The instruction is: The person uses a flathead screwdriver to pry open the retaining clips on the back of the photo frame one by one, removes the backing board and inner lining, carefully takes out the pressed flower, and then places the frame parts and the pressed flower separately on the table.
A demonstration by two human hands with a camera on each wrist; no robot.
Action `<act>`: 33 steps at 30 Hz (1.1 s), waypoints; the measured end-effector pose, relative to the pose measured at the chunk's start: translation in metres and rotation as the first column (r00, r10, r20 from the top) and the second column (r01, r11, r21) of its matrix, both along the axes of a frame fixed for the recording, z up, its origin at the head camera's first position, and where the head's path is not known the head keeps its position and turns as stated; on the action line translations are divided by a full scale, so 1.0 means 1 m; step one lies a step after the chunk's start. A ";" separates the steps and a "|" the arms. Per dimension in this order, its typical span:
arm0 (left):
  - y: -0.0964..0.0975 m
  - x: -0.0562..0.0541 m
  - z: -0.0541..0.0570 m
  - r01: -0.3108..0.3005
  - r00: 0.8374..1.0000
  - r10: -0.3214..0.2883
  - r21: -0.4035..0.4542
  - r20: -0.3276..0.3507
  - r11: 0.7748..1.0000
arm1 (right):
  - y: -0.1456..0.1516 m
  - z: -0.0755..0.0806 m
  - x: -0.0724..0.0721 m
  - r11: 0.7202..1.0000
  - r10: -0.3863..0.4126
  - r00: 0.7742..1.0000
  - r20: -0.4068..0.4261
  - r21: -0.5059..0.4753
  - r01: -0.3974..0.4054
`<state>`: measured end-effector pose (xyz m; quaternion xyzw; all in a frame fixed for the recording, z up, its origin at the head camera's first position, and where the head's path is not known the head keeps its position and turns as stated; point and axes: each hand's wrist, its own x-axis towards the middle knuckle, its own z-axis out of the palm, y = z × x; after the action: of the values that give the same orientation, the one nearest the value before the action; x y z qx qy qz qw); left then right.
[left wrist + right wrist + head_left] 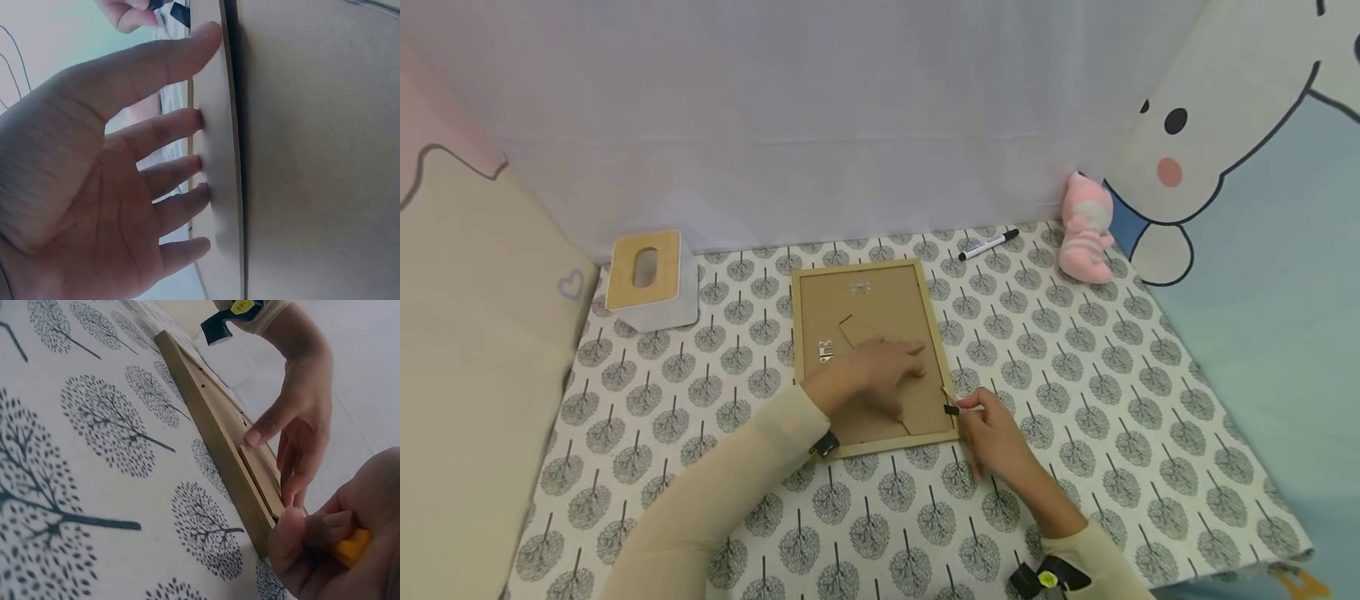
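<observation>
A wooden picture frame (797,325) lies face down, its brown backing board (887,308) upward. My left hand (887,371) spreads over the lower half of the board; in the left wrist view its fairly straight fingertips (199,250) touch the board. At the frame's lower right edge, my right hand (992,437) pinches a small tool, whose yellow part (353,547) shows between fingers and palm in the right wrist view. Its exact kind is hidden. A small black tab (951,409) sits at the edge beside those fingers. A metal hinge (826,351) and a hanger (861,287) are on the board.
A white tissue box (688,287) with a wooden lid stands at the back left. Behind the frame to the right lie a marker (988,245) and a pink plush toy (1085,233). A tree-patterned cloth (715,417) covers the table, with curtains around it.
</observation>
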<state>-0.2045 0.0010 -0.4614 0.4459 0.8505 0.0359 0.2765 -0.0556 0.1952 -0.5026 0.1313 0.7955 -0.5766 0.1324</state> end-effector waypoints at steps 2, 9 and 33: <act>-0.001 0.000 -0.001 -0.005 1.000 0.005 0.011 0.014 1.000 | -0.003 -0.001 0.000 0.996 0.027 1.000 0.013 0.082 -0.028; -0.003 0.002 -0.005 -0.040 0.999 0.039 0.055 0.018 0.998 | -0.008 0.003 -0.005 0.973 0.036 0.999 0.000 0.228 -0.035; 0.007 0.001 0.002 -0.031 0.999 0.031 -0.014 -0.041 0.999 | -0.020 0.007 -0.006 0.937 0.028 0.999 -0.046 0.348 -0.010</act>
<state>-0.2033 0.0082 -0.4597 0.4313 0.8630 0.0249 0.2618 -0.0620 0.1754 -0.4953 0.1304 0.8891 -0.4287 0.0927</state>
